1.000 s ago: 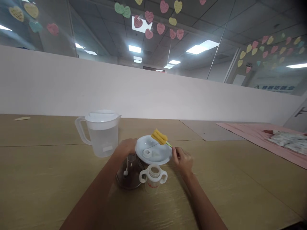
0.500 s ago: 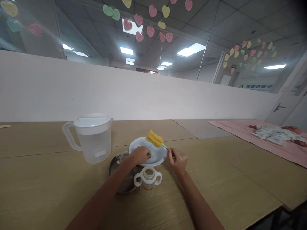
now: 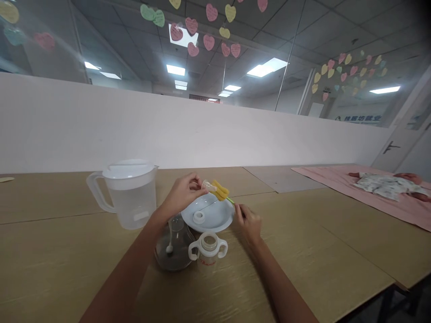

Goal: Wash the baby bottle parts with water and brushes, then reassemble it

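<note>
Pinched in the fingers of my left hand is a clear bottle nipple, its tip against the yellow sponge head of a bottle brush. My right hand grips the brush by its thin green handle. Both are held over a white bowl, in which a white bottle collar ring lies. A baby bottle with two white handles stands open-topped in front of the bowl. Left of it, partly behind my left forearm, a metal tray holds a clear cap and a white-ended straw.
A lidded plastic pitcher with water stands on the wooden table at the left. On the right, a baby doll in a patterned outfit lies on a pink cloth. A white wall runs behind the table.
My left hand has risen out of the bowl and brought the nipple to the sponge. The collar ring in the bowl now shows. My right hand stays almost in place with the brush.
</note>
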Action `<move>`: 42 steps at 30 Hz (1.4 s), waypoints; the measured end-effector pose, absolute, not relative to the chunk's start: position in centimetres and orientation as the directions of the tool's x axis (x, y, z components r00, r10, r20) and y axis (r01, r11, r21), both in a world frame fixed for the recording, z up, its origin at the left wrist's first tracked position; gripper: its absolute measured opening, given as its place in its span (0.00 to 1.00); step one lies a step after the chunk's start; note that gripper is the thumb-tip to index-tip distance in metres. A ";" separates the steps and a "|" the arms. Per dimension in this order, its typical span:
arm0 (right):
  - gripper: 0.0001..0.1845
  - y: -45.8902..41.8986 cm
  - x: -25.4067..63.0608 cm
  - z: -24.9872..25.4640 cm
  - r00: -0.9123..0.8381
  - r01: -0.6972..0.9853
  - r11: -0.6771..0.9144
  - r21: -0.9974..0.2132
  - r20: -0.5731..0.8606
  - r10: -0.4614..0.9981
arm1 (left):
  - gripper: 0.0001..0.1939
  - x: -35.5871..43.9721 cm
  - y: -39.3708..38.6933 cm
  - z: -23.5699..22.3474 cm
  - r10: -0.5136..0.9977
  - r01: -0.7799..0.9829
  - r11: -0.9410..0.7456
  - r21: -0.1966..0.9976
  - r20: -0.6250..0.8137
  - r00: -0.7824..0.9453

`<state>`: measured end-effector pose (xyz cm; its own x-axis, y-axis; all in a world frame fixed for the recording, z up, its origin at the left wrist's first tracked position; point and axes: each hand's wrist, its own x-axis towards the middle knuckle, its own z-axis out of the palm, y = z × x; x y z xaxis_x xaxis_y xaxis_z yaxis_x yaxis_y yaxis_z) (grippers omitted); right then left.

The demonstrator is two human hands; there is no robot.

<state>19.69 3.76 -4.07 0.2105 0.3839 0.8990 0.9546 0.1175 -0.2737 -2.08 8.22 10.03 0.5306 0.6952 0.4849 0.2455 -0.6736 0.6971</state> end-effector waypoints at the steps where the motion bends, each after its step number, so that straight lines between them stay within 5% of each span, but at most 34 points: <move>1: 0.19 3.8 19.7 -4.1 0.198 0.958 0.118 -0.260 0.904 0.380 | 0.10 -2.1 8.0 10.2 0.692 0.259 -0.684 0.682 0.495 0.525; 10: 0.21 3.3 19.2 -3.8 0.073 0.948 0.257 -0.186 0.916 0.394 | 0.04 -2.4 9.6 9.3 0.738 0.623 -0.645 0.442 0.571 0.360; 16: 0.21 3.6 19.4 -4.1 0.059 0.970 0.191 -0.152 0.906 0.420 | 0.11 -2.0 6.9 10.9 0.648 0.137 -0.664 0.735 0.475 0.596; 24: 0.19 3.1 19.2 -3.8 0.005 0.974 0.211 -0.087 0.933 0.360 | 0.04 -2.6 6.8 11.2 0.687 0.624 -0.711 0.323 0.509 0.519; 30: 0.20 3.1 19.1 -3.8 -0.086 0.976 0.220 0.008 0.933 0.350 | 0.05 -5.0 8.2 11.4 0.773 0.650 -0.634 0.419 0.312 0.553; 34: 0.21 3.2 19.5 -4.0 0.002 0.980 0.183 -0.071 0.937 0.350 | 0.07 -6.7 8.5 11.7 0.821 0.721 -0.568 0.397 0.204 0.533; 39: 0.22 3.3 19.9 -4.2 0.060 0.982 0.148 -0.119 0.934 0.352 | 0.10 -7.2 9.1 10.6 0.648 0.674 -0.521 0.523 -0.272 0.711; 42: 0.22 3.3 19.8 -4.1 0.020 0.982 0.166 -0.086 0.931 0.363 | 0.10 -6.6 9.7 9.1 0.601 0.700 -0.523 0.487 -0.372 0.708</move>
<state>19.82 3.28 -4.12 0.0201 0.3635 0.9314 0.9823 0.1662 -0.0861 -6.59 9.71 9.11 0.7076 0.6007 -0.3721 0.6997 -0.5226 0.4871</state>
